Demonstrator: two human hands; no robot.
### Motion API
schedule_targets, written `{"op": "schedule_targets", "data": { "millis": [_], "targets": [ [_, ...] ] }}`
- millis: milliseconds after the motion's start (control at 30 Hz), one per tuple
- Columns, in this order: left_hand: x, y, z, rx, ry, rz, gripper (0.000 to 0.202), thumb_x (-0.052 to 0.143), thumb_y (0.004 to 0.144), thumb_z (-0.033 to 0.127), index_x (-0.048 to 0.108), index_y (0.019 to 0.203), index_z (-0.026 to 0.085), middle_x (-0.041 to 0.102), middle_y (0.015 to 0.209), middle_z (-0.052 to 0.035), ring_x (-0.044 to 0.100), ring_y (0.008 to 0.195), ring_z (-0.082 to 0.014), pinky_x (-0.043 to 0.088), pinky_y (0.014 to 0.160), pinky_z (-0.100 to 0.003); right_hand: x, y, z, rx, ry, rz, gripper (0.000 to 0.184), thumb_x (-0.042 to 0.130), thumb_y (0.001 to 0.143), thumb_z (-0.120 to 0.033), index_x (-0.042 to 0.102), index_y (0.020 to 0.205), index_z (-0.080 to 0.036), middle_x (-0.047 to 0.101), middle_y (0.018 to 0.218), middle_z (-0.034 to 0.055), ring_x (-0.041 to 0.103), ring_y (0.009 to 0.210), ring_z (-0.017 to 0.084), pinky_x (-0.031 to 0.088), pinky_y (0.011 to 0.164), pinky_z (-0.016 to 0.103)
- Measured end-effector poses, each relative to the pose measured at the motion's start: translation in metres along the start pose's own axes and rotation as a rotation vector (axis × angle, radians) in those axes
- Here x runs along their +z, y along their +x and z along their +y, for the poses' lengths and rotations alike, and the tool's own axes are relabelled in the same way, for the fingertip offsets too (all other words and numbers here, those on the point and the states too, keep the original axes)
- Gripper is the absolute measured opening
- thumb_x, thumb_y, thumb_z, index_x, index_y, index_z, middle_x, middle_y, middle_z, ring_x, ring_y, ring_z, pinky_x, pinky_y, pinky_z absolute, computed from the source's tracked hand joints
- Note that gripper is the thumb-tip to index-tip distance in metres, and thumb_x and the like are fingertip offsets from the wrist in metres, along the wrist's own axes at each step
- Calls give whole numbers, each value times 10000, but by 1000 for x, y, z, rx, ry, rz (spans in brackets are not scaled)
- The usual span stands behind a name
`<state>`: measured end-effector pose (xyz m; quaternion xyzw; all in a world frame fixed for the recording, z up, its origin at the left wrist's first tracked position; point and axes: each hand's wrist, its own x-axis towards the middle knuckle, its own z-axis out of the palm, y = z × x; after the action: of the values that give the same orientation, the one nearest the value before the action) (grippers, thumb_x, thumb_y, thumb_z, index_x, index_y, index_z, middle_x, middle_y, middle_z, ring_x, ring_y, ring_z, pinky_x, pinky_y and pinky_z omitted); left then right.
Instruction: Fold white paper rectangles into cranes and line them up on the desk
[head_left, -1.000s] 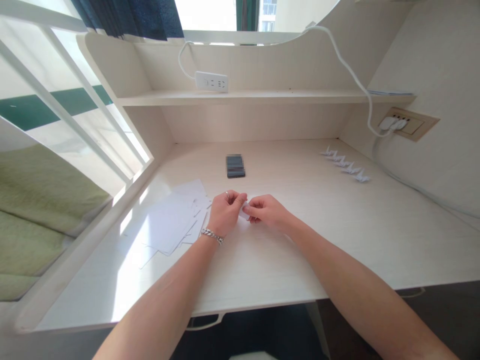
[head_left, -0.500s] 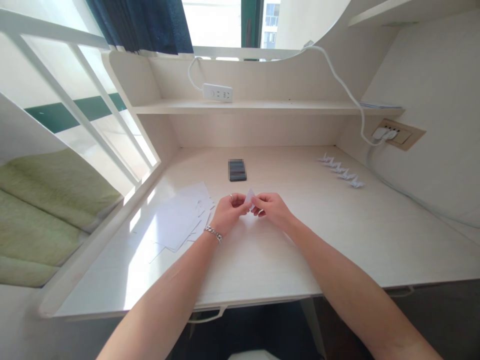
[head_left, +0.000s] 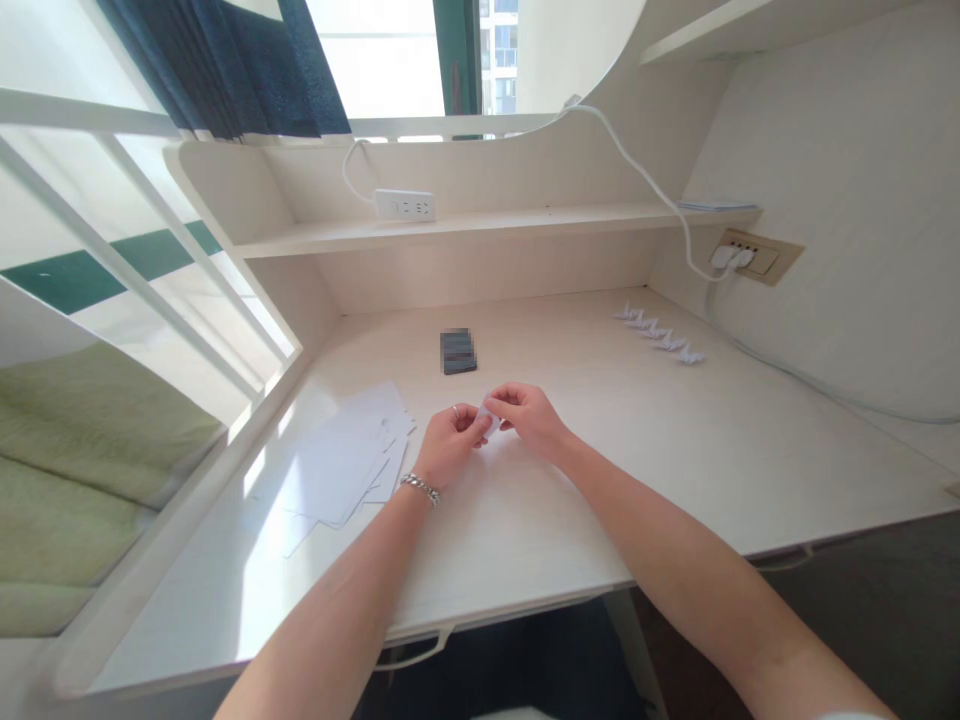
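Both hands meet over the desk, pinching one small folded paper between the fingertips.

Left hand [head_left: 448,443]: enters from lower left, back of the hand facing up, a ring on one finger and a chain bracelet [head_left: 421,488] at the wrist; thumb and curled fingers drawn together on the near-left part of the white folded paper [head_left: 489,421]. Right hand [head_left: 534,415]: comes in from lower right, wrist angled inward, thumb and forefinger pinched on the paper's upper right side, remaining fingers curled beneath. Paper located between the two hands, above the middle of the desk [head_left: 540,540]; contact with the surface cannot be determined. Loose sheets [head_left: 337,455] lie left of the left hand; a dark rectangular object [head_left: 457,352] lies beyond the hands; small folded paper figures [head_left: 660,337] stand in a row at far right.
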<state>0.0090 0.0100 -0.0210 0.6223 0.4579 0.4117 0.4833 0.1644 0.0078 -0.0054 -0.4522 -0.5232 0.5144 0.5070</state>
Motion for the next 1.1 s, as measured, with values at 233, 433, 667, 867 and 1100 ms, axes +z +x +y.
{"op": "schedule_targets", "data": {
  "millis": [233, 433, 667, 867, 1100],
  "targets": [
    [4, 1, -2, 38, 72, 33, 247, 667, 712, 404, 628, 708, 160, 623, 576, -9, 570, 524, -128, 416, 533, -239, 6, 4, 5, -27, -7, 74, 207, 637, 704, -375, 603, 685, -172, 579, 640, -15, 528, 600, 116, 432, 561, 241],
    [9, 0, 0, 35, 91, 61, 204, 652, 709, 358, 618, 676, 160, 630, 582, -11, 555, 505, -115, 391, 499, -229, 7, 7, 16, -103, -60, 120, 240, 597, 750, -402, 604, 698, -168, 568, 632, -5, 519, 587, 124, 412, 545, 239],
    [10, 3, -1, 33, 128, 60, 194, 645, 715, 348, 629, 701, 156, 646, 609, -19, 577, 549, -124, 419, 535, -235, 11, 14, 14, -148, -316, 187, 277, 518, 787, -420, 545, 640, -187, 537, 614, -8, 476, 599, 134, 366, 562, 255],
    [7, 4, -5, 28, 135, 72, 146, 638, 700, 293, 605, 643, 162, 630, 578, -7, 572, 541, -118, 423, 538, -229, 20, 25, 11, -141, -347, 263, 291, 477, 796, -422, 485, 608, -200, 486, 572, -25, 425, 552, 127, 316, 522, 261],
    [5, 0, -4, 6, -4, 20, 202, 681, 681, 307, 568, 596, 163, 607, 555, -5, 545, 519, -110, 434, 540, -240, 20, 27, 16, -141, -141, 267, 371, 538, 784, -498, 451, 579, -202, 406, 534, -43, 376, 511, 106, 303, 479, 253]
  ]
}}
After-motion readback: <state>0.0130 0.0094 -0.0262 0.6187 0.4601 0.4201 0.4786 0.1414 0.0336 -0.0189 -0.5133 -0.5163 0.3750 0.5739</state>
